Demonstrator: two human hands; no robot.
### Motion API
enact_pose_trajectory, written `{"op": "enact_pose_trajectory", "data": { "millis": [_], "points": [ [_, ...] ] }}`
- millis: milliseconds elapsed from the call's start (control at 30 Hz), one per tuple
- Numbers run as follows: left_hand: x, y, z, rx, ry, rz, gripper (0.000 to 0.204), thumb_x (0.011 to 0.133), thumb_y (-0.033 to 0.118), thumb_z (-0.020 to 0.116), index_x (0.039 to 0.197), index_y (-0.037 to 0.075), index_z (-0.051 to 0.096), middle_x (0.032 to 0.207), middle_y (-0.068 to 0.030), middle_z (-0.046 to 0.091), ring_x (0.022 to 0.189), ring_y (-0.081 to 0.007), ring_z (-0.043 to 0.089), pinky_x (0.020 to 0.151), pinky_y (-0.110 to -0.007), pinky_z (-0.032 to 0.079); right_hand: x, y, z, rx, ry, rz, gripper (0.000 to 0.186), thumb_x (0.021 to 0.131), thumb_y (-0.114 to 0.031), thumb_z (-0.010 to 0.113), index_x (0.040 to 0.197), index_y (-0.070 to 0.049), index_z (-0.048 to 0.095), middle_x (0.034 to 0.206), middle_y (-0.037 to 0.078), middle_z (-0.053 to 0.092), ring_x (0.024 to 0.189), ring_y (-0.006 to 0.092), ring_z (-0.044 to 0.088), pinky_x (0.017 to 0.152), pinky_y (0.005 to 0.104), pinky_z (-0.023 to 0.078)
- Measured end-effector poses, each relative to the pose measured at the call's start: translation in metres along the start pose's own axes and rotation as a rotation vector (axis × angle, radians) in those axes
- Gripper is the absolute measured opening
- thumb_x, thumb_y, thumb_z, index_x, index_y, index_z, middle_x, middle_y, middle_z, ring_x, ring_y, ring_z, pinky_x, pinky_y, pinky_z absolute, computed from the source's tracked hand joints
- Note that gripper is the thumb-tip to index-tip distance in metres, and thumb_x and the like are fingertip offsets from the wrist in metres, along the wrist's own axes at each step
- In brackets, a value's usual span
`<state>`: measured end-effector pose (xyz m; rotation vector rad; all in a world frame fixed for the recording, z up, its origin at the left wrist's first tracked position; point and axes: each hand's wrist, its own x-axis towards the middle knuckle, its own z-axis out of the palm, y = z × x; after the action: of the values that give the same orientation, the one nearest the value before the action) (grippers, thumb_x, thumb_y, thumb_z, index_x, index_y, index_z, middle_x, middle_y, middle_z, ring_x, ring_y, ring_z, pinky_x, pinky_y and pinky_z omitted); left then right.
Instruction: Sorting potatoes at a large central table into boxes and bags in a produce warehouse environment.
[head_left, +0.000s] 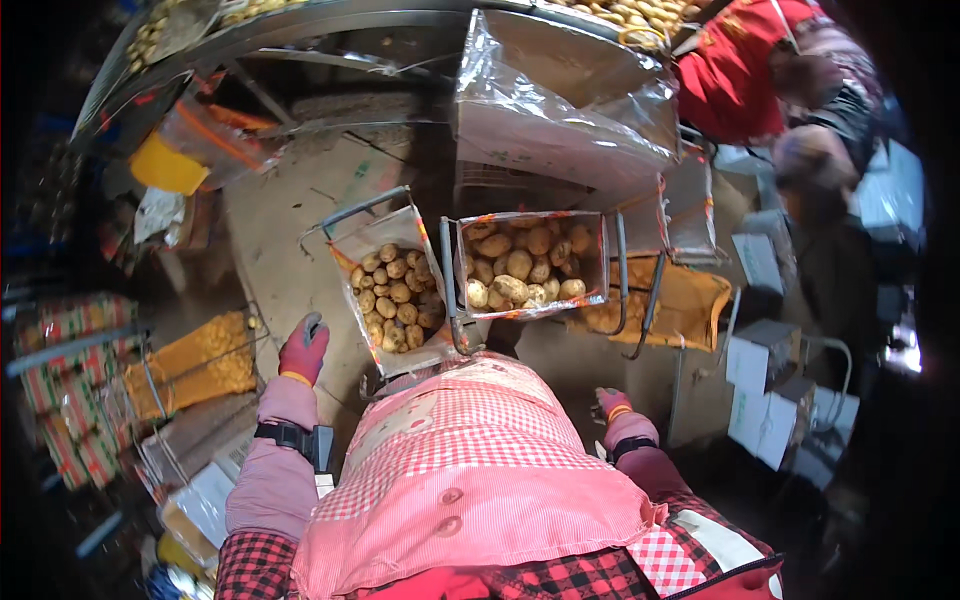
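My left hand [305, 352], in a pink-red glove with grey fingertips, hangs to the left of my checked apron. Nothing shows in it, and its fingers look loosely open. On the other side, my right hand [611, 402] hangs low, small and in shade; its fingers are too unclear to read. Neither hand touches a container. Ahead of me stand two lined, metal-handled bins: the left bin [338, 247] holds smaller potatoes [396, 290], the right bin [531, 312] larger potatoes [520, 264].
A tall plastic-lined box [560, 135] stands beyond the bins, below a potato-laden sorting table [330, 22]. Orange mesh sacks [190, 365] are on the left and another sack [690, 300] on the right. White cartons [765, 430] and a person [815, 170] are farther right.
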<state>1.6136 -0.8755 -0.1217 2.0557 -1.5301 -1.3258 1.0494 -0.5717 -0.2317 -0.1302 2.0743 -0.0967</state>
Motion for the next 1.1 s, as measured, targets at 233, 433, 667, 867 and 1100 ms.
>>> {"op": "enact_pose_trajectory", "data": {
  "millis": [233, 433, 667, 867, 1100],
  "points": [
    [0.084, -0.073, -0.032, 0.136, -0.265, 0.029, 0.055, 0.084, 0.042, 0.066, 0.122, 0.004, 0.061, 0.114, -0.0165, 0.066, 0.106, -0.0251, 0.064, 0.092, -0.033, 0.047, -0.133, 0.048, 0.101, -0.069, -0.078, 0.100, 0.030, 0.091, -0.035, 0.056, 0.091, -0.007, 0.064, 0.072, 0.009, 0.064, 0.060, 0.0237, 0.062, 0.052, 0.0414, 0.052],
    [0.103, -0.111, -0.069, 0.658, -0.325, -0.149, 0.060, 0.077, 0.056, 0.058, 0.112, 0.009, 0.066, 0.112, -0.0220, 0.065, 0.112, -0.0367, 0.059, 0.096, -0.044, 0.044, -0.124, 0.093, 0.166, 0.061, 0.011, -0.068, 0.040, 0.091, -0.042, 0.051, 0.103, -0.006, 0.067, 0.096, 0.014, 0.070, 0.082, 0.0299, 0.067, 0.080, 0.0392, 0.054],
    [0.098, 0.016, -0.076, 0.761, -0.069, 0.154, 0.062, 0.075, 0.054, 0.067, 0.117, 0.009, 0.064, 0.101, -0.0225, 0.068, 0.099, -0.0357, 0.065, 0.088, -0.044, 0.049, -0.033, 0.072, 0.210, 0.104, 0.004, -0.004, 0.034, 0.090, -0.035, 0.050, 0.087, -0.007, 0.069, 0.089, 0.013, 0.070, 0.082, 0.0306, 0.067, 0.070, 0.0415, 0.051],
    [0.120, 0.081, -0.058, 0.729, 0.083, 0.269, 0.071, 0.075, 0.050, 0.070, 0.131, 0.010, 0.055, 0.121, -0.0220, 0.060, 0.114, -0.0378, 0.056, 0.098, -0.045, 0.044, -0.034, 0.011, 0.207, 0.008, 0.137, -0.197, 0.032, 0.090, -0.036, 0.052, 0.089, -0.009, 0.069, 0.073, 0.009, 0.067, 0.066, 0.0225, 0.065, 0.062, 0.0386, 0.051],
    [0.192, 0.068, -0.012, 0.769, -0.027, 0.481, 0.070, 0.084, 0.050, 0.060, 0.135, 0.003, 0.049, 0.126, -0.0238, 0.056, 0.120, -0.0401, 0.049, 0.103, -0.047, 0.037, -0.130, 0.040, 0.202, 0.168, 0.329, -0.020, 0.028, 0.089, -0.035, 0.054, 0.096, -0.015, 0.071, 0.079, 0.004, 0.070, 0.069, 0.0192, 0.066, 0.066, 0.0347, 0.052]
  ]
}}
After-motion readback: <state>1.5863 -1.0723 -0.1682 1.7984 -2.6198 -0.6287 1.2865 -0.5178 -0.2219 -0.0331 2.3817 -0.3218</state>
